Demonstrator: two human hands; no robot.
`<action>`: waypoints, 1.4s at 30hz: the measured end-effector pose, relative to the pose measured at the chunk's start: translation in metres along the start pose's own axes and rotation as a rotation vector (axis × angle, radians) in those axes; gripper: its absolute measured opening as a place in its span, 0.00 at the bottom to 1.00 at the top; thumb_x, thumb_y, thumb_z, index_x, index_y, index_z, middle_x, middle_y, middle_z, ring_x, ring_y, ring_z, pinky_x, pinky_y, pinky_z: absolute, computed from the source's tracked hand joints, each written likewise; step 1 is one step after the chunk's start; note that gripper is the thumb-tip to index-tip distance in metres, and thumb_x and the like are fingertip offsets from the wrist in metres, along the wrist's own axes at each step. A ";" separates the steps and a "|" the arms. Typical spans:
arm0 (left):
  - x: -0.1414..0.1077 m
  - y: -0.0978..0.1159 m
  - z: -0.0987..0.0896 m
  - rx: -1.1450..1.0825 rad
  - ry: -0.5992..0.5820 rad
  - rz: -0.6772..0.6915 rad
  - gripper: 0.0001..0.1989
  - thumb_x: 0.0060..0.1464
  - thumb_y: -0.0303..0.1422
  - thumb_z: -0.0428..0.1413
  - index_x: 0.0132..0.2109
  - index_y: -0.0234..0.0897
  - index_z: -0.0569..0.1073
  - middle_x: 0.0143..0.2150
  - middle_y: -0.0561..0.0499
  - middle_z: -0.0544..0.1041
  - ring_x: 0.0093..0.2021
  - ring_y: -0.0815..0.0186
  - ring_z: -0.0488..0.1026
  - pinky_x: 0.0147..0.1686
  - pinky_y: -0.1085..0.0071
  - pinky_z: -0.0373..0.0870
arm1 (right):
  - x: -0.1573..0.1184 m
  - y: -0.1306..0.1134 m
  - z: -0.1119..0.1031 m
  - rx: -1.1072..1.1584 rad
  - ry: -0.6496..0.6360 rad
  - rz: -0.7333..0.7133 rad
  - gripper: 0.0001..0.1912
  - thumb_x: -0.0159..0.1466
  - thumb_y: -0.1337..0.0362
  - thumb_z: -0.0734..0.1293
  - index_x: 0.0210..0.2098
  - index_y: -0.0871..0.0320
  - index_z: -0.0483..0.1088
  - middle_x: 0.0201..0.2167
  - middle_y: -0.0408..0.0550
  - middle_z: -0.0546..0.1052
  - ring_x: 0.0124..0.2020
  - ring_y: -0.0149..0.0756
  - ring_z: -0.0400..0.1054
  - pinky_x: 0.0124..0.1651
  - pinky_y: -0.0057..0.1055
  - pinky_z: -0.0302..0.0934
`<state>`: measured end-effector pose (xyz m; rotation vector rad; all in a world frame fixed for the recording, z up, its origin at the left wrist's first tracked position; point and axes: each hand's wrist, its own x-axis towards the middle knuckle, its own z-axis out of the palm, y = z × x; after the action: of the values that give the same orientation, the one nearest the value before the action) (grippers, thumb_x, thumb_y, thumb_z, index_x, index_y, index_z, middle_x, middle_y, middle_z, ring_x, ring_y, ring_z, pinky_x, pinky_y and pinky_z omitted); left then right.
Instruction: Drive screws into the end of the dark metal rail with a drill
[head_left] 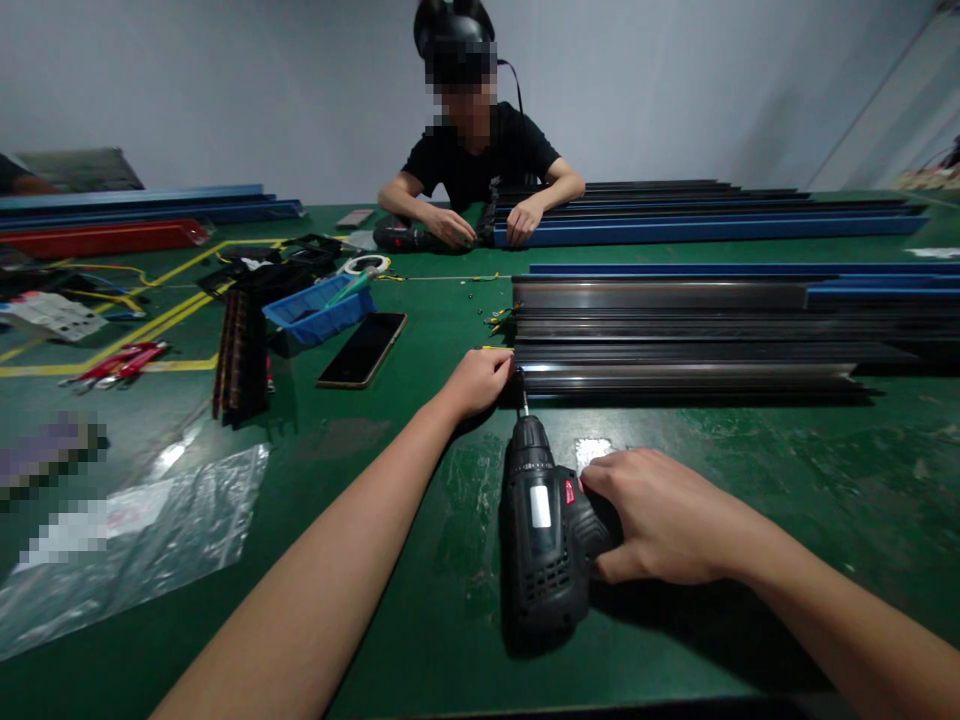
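My right hand [660,515] is wrapped around the handle of a black cordless drill [536,560], which lies low over the table on its side. Its bit [525,402] points away from me and meets the near end of a dark metal profile [675,378]. At that same end is my left hand [480,383], fingers closed beside the bit tip; what they pinch is hidden. More long dark and blue profiles [660,293] lie parallel just behind. Small yellow-green wires [498,320] stick out near their left ends.
On the green table [420,620] lie a phone [363,350], a blue tray [319,308], a brown-black slotted strip [240,355], red-handled tools [124,365] and a plastic bag [150,530]. Across the table, a co-worker [480,150] handles blue profiles [705,230] beside another drill [405,234].
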<state>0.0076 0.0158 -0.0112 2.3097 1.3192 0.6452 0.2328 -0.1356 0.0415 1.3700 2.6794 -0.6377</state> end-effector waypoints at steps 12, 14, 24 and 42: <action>0.000 -0.003 0.002 -0.003 0.007 -0.001 0.18 0.60 0.33 0.45 0.32 0.31 0.78 0.33 0.45 0.80 0.34 0.62 0.73 0.36 0.71 0.62 | 0.001 -0.001 -0.001 0.019 -0.001 0.004 0.16 0.50 0.54 0.73 0.31 0.58 0.69 0.30 0.47 0.75 0.28 0.36 0.65 0.29 0.32 0.49; 0.000 -0.003 0.002 -0.004 0.006 -0.002 0.18 0.60 0.33 0.45 0.32 0.31 0.78 0.33 0.45 0.81 0.35 0.62 0.73 0.36 0.71 0.62 | 0.000 -0.001 -0.001 0.017 0.003 0.003 0.16 0.50 0.53 0.73 0.31 0.58 0.70 0.30 0.48 0.75 0.28 0.36 0.65 0.29 0.32 0.49; 0.000 -0.002 0.001 0.011 0.003 0.009 0.18 0.60 0.33 0.45 0.32 0.32 0.78 0.33 0.45 0.81 0.34 0.63 0.72 0.35 0.71 0.62 | 0.000 -0.001 0.000 0.015 0.002 0.005 0.17 0.51 0.53 0.73 0.33 0.58 0.71 0.31 0.49 0.77 0.29 0.38 0.67 0.30 0.32 0.51; 0.000 0.000 0.000 0.016 0.004 0.001 0.19 0.60 0.33 0.45 0.32 0.32 0.78 0.31 0.47 0.80 0.32 0.64 0.72 0.35 0.72 0.62 | 0.000 -0.001 -0.002 -0.026 0.001 -0.008 0.17 0.52 0.52 0.73 0.32 0.58 0.71 0.31 0.50 0.77 0.28 0.39 0.68 0.30 0.33 0.50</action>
<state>0.0079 0.0162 -0.0112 2.3235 1.3297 0.6415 0.2323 -0.1358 0.0435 1.3550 2.6853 -0.6001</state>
